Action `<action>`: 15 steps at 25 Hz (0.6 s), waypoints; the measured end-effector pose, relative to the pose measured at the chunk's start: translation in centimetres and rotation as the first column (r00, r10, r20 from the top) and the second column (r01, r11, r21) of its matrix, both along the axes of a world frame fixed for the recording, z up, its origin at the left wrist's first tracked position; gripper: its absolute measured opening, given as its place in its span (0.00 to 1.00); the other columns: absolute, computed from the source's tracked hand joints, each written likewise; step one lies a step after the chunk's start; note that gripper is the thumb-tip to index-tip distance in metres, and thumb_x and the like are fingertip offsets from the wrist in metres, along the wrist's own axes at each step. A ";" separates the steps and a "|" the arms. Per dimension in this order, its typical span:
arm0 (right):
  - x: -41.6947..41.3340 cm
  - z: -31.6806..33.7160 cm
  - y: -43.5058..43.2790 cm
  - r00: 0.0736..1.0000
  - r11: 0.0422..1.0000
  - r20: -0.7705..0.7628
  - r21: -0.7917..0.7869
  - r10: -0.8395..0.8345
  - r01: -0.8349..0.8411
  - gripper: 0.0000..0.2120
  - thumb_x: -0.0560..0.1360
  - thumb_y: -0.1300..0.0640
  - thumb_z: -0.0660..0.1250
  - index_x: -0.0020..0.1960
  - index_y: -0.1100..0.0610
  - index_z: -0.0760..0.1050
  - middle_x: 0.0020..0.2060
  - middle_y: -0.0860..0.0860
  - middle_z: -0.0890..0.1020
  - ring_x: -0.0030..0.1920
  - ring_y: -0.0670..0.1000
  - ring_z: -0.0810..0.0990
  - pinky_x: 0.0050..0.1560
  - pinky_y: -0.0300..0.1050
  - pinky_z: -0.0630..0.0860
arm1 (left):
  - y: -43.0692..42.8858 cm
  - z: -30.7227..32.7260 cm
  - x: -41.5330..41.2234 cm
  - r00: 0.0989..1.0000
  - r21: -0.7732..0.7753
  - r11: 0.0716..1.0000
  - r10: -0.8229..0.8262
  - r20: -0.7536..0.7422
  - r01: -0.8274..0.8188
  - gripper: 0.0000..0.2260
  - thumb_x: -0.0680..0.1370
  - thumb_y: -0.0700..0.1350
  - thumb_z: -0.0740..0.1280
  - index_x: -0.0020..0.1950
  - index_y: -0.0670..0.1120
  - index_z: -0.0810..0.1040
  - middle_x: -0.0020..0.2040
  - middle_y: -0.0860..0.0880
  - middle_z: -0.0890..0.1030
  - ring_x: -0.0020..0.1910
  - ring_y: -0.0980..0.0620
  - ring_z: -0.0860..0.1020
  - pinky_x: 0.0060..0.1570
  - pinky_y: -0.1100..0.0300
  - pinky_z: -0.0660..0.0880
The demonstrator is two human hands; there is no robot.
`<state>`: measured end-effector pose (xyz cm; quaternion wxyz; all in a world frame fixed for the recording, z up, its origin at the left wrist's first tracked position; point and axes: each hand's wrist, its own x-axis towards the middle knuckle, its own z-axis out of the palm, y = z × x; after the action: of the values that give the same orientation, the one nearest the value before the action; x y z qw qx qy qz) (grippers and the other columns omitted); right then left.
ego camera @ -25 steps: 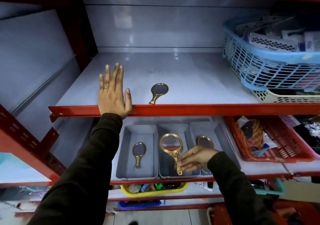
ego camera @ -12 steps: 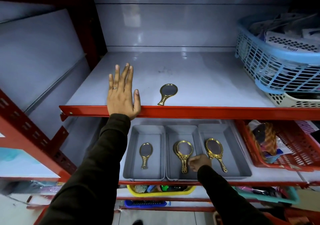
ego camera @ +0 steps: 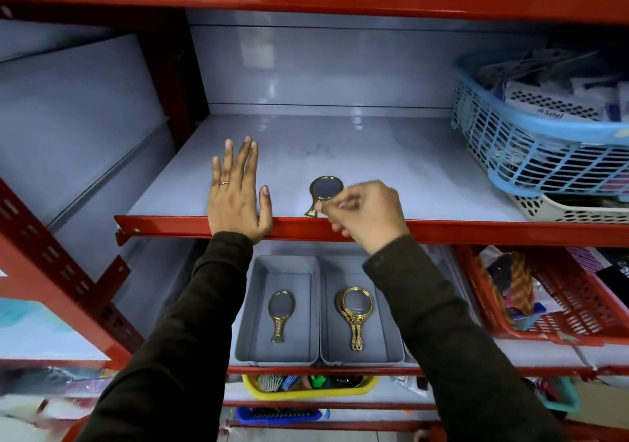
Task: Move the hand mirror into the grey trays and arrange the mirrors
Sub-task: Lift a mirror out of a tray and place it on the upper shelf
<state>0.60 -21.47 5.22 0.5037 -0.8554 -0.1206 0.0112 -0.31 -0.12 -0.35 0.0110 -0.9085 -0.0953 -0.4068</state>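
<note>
A small gold hand mirror (ego camera: pixel 326 188) lies on the grey upper shelf near its red front lip. My right hand (ego camera: pixel 367 213) is at it, with thumb and fingertips pinched on its neck and lower rim. Palm down, my left hand (ego camera: pixel 238 196) rests flat on the shelf's edge, to the left of the mirror. On the shelf below, the left grey tray (ego camera: pixel 299 343) holds one small gold mirror (ego camera: pixel 281 315). The middle grey tray (ego camera: pixel 384 339) holds two larger gold mirrors (ego camera: pixel 354 312) stacked together. My right arm hides the third tray.
A blue basket (ego camera: pixel 544 156) sits on a white basket (ego camera: pixel 561 212) at the upper shelf's right end. A red basket (ego camera: pixel 571 319) of goods stands right of the trays. A yellow tray (ego camera: pixel 306 392) sits on the shelf under them.
My right hand left the large mirror in the middle tray and rose to the small mirror on the upper shelf. My left hand stayed put.
</note>
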 end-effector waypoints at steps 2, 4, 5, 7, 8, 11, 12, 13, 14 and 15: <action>2.0 1.3 2.2 0.987 0.964 0.152 -0.250 -0.057 0.094 0.17 0.68 0.44 0.75 0.42 0.59 0.83 0.40 0.55 0.86 0.42 0.54 0.84 0.41 0.40 0.75 | 0.1 0.0 0.0 1.000 -0.002 1.000 -0.004 -0.002 0.004 0.32 0.76 0.48 0.55 0.79 0.40 0.56 0.80 0.45 0.57 0.80 0.42 0.52 0.79 0.49 0.45; 3.7 1.1 4.2 0.996 0.864 0.081 -0.498 -0.034 0.070 0.20 0.69 0.44 0.73 0.51 0.59 0.80 0.50 0.56 0.84 0.51 0.57 0.83 0.42 0.42 0.73 | 0.1 0.1 0.0 1.000 -0.008 1.000 0.001 -0.005 -0.001 0.32 0.75 0.48 0.56 0.79 0.40 0.56 0.80 0.45 0.57 0.80 0.43 0.51 0.79 0.50 0.45; 4.3 0.8 4.9 0.999 0.819 0.041 -0.571 -0.030 0.048 0.20 0.70 0.47 0.73 0.55 0.59 0.79 0.53 0.56 0.83 0.54 0.57 0.82 0.44 0.43 0.73 | 0.0 0.0 0.0 1.000 -0.009 1.000 0.006 -0.009 -0.006 0.32 0.75 0.48 0.56 0.79 0.41 0.56 0.80 0.45 0.57 0.80 0.43 0.51 0.79 0.50 0.44; 5.4 0.6 5.9 0.999 0.771 0.019 -0.635 -0.041 0.043 0.16 0.73 0.55 0.71 0.58 0.59 0.78 0.55 0.55 0.83 0.55 0.56 0.82 0.46 0.44 0.75 | 0.0 0.0 0.0 1.000 -0.009 1.000 0.011 -0.010 -0.011 0.33 0.75 0.48 0.56 0.79 0.41 0.56 0.80 0.45 0.57 0.80 0.43 0.51 0.79 0.50 0.45; 6.0 0.6 6.0 0.998 0.772 0.006 -0.634 -0.057 0.048 0.15 0.73 0.57 0.70 0.58 0.59 0.78 0.54 0.55 0.83 0.54 0.55 0.82 0.46 0.44 0.76 | 0.0 0.0 0.0 1.000 -0.010 1.000 0.013 -0.012 -0.013 0.33 0.75 0.48 0.56 0.79 0.41 0.56 0.80 0.45 0.57 0.80 0.43 0.51 0.79 0.50 0.45; 7.0 0.8 5.4 0.993 0.798 -0.085 -0.602 -0.082 0.015 0.18 0.70 0.52 0.73 0.57 0.59 0.77 0.46 0.54 0.81 0.49 0.54 0.82 0.46 0.44 0.76 | 0.1 0.0 0.0 1.000 -0.015 1.000 0.002 -0.009 -0.002 0.33 0.75 0.47 0.57 0.79 0.41 0.56 0.80 0.45 0.57 0.80 0.43 0.51 0.80 0.48 0.47; 7.3 0.7 5.1 0.990 0.810 -0.118 -0.586 -0.079 -0.005 0.19 0.68 0.51 0.75 0.54 0.59 0.77 0.45 0.54 0.81 0.48 0.55 0.83 0.48 0.43 0.78 | 0.1 0.0 0.0 1.000 -0.017 1.000 -0.001 -0.004 0.001 0.33 0.75 0.47 0.57 0.79 0.41 0.56 0.80 0.45 0.57 0.80 0.43 0.51 0.79 0.48 0.47; 7.7 0.5 4.8 0.983 0.851 -0.173 -0.525 -0.066 -0.036 0.18 0.66 0.53 0.76 0.51 0.61 0.77 0.43 0.54 0.82 0.45 0.55 0.84 0.48 0.43 0.81 | 0.1 0.1 -0.1 1.000 -0.018 1.000 -0.001 0.000 0.001 0.33 0.75 0.47 0.57 0.79 0.40 0.56 0.80 0.45 0.57 0.80 0.42 0.51 0.79 0.48 0.47; 8.0 0.3 4.4 0.965 0.910 -0.260 -0.409 -0.042 -0.070 0.16 0.66 0.57 0.76 0.48 0.64 0.77 0.41 0.56 0.83 0.39 0.54 0.84 0.47 0.44 0.83 | 0.1 0.1 -0.1 1.000 -0.017 1.000 -0.001 0.004 0.001 0.33 0.75 0.47 0.57 0.79 0.40 0.57 0.80 0.45 0.58 0.80 0.42 0.52 0.80 0.48 0.47; 8.0 0.4 4.0 0.929 0.959 -0.369 -0.262 0.002 -0.106 0.12 0.67 0.62 0.75 0.47 0.66 0.78 0.38 0.58 0.84 0.32 0.52 0.84 0.42 0.43 0.84 | 0.1 0.1 -0.1 1.000 -0.014 1.000 -0.001 0.006 0.001 0.32 0.75 0.47 0.57 0.79 0.40 0.57 0.80 0.45 0.58 0.80 0.42 0.52 0.80 0.49 0.47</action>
<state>8.58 -17.52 5.63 0.3919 -0.8966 -0.0459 0.2008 -0.37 -0.04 -0.27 0.0041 -0.9073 -0.0979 -0.4090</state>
